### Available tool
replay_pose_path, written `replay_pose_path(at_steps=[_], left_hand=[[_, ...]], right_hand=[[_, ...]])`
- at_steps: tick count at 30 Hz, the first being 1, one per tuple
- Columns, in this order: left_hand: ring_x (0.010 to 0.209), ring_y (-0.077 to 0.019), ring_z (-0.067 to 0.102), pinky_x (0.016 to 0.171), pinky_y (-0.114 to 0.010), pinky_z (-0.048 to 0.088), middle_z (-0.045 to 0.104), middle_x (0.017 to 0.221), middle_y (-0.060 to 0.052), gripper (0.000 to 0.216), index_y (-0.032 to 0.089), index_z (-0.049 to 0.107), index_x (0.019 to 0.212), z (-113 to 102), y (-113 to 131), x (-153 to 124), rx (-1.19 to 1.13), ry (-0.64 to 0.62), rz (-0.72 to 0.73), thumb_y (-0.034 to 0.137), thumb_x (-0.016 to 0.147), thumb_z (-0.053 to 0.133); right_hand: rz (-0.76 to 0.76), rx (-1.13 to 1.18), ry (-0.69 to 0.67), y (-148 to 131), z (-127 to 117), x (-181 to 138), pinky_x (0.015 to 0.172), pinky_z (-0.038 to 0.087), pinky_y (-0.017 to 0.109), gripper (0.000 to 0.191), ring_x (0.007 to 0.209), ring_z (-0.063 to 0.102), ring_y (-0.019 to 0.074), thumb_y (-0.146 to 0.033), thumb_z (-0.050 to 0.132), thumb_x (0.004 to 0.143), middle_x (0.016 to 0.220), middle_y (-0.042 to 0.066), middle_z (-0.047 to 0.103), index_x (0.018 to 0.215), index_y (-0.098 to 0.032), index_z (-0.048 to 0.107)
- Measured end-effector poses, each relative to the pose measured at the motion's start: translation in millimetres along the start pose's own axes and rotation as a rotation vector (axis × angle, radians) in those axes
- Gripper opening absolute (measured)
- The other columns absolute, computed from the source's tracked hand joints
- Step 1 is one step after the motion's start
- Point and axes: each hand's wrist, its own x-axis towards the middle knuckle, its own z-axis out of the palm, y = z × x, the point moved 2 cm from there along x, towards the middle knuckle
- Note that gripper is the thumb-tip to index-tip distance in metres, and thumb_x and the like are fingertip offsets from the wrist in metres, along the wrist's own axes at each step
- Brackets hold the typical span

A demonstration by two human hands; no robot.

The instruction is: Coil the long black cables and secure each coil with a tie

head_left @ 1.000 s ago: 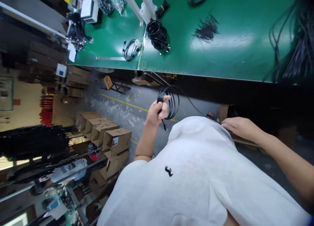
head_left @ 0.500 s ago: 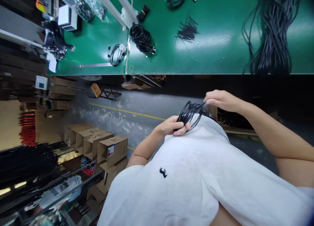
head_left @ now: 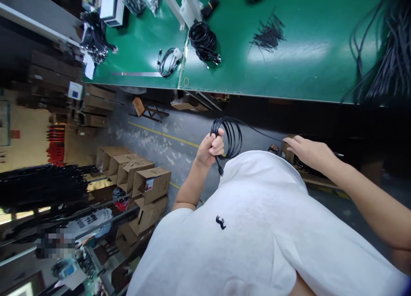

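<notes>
My left hand (head_left: 211, 149) is closed around one side of a coiled black cable (head_left: 236, 137), held in front of my body. A connector end hangs from the coil below the fingers. From the top of the coil a single strand runs off to the right, up to my right hand (head_left: 310, 152). The fingertips of that hand are pinched on the strand, and the length between the two hands is nearly straight. Both hands are off the table, on the near side of its edge.
Along the green table (head_left: 305, 73) lie a bundled cable coil (head_left: 203, 41), a smaller coil (head_left: 167, 64), a pile of short black ties (head_left: 268, 32) and a large heap of loose cables (head_left: 394, 60). Cardboard boxes (head_left: 152, 184) and a wooden stool (head_left: 146, 109) stand on the floor.
My right hand has moved right and slightly down, drawing a strand away from the coil. My left hand has shifted left and up with the coil, which now hangs more open.
</notes>
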Motion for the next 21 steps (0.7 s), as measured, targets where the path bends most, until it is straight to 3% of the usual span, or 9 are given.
replay_pose_path(at_steps=[5, 9, 11, 14, 17, 21], left_hand=[[0.036, 0.0011, 0.032, 0.035, -0.011, 0.022, 0.053, 0.061, 0.005, 0.022, 0.015, 0.066, 0.096, -5, 0, 9, 0.025, 0.005, 0.020, 0.023, 0.099, 0.046], [0.050, -0.0040, 0.055, 0.047, -0.014, 0.038, 0.066, 0.071, 0.000, 0.017, 0.014, 0.063, 0.095, -10, -19, 26, 0.285, -0.016, -0.038, 0.029, 0.089, 0.066], [0.071, -0.0117, 0.068, 0.066, -0.021, 0.051, 0.073, 0.085, -0.007, 0.026, 0.014, 0.060, 0.092, -11, -37, 35, 0.405, -0.099, -0.105, 0.035, 0.084, 0.073], [0.088, -0.0179, 0.071, 0.089, -0.035, 0.052, 0.074, 0.093, -0.010, 0.035, 0.015, 0.058, 0.090, -9, -66, 42, 0.525, -0.266, -0.211, 0.044, 0.080, 0.075], [0.082, -0.0178, 0.069, 0.087, -0.036, 0.051, 0.072, 0.084, -0.007, 0.038, 0.013, 0.062, 0.091, -5, -81, 39, 0.660, -0.473, -0.333, 0.048, 0.080, 0.073], [0.067, -0.0113, 0.059, 0.071, -0.028, 0.047, 0.064, 0.074, -0.003, 0.041, 0.010, 0.067, 0.100, -3, -76, 29, 0.665, -0.673, -0.419, 0.048, 0.083, 0.071]], right_hand=[[-0.117, -0.142, 0.032, -4, -40, -10, 0.051, 0.017, 0.033, 0.047, 0.059, 0.050, 0.0165, -0.002, 0.031, 0.088, 0.090, 0.014, 0.061, 0.121, -0.016, 0.063], [-0.415, -0.136, -0.004, -41, -55, -11, 0.060, 0.027, 0.033, 0.032, 0.061, 0.051, 0.0165, -0.004, 0.041, 0.087, 0.080, 0.008, 0.060, 0.100, -0.016, 0.068], [-0.550, -0.132, 0.044, -64, -61, -5, 0.064, 0.030, 0.033, 0.027, 0.064, 0.051, 0.0167, -0.007, 0.042, 0.090, 0.077, 0.006, 0.059, 0.093, -0.017, 0.067], [-0.653, -0.125, 0.153, -85, -69, 12, 0.071, 0.033, 0.034, 0.028, 0.067, 0.051, 0.0166, -0.009, 0.040, 0.094, 0.076, 0.004, 0.061, 0.088, -0.018, 0.065], [-0.657, -0.090, 0.234, -87, -77, 26, 0.086, 0.038, 0.036, 0.029, 0.076, 0.056, 0.0168, -0.010, 0.039, 0.095, 0.085, 0.005, 0.066, 0.088, -0.019, 0.066], [-0.550, -0.021, 0.378, -78, -78, 16, 0.099, 0.040, 0.040, 0.032, 0.096, 0.062, 0.0190, -0.008, 0.037, 0.095, 0.106, 0.007, 0.070, 0.094, -0.020, 0.067]])
